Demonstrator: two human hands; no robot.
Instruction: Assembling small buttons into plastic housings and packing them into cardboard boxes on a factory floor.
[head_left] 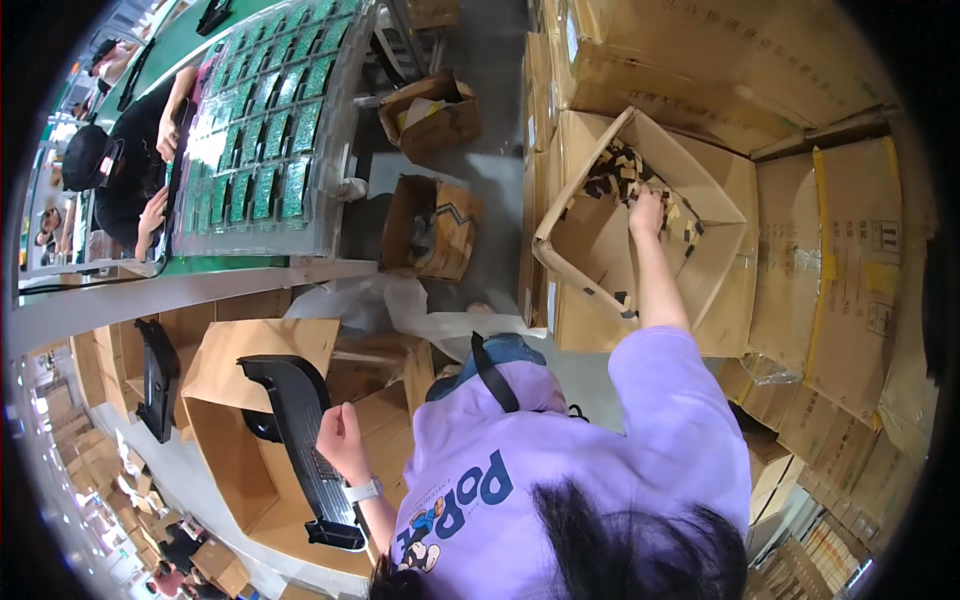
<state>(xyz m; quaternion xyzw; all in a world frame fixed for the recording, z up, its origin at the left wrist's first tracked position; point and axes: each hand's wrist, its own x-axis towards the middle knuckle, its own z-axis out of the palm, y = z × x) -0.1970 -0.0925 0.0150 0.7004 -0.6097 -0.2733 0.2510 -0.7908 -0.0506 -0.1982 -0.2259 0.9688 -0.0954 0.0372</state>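
My right hand reaches down into an open cardboard box, its fingers curled together among small black-and-tan pieces. Most of those pieces lie heaped at the far side of the box, with a few scattered near its walls. My left hand is closed in a fist; what it holds, if anything, is hidden. Right beside that fist, a long curved black plastic part with a slatted surface leans over an open carton.
Stacked cartons line the right side. At upper left, a clear tray of green circuit boards stands on a bench, where a co-worker works. Two open boxes sit on the floor between. Another black part stands farther left.
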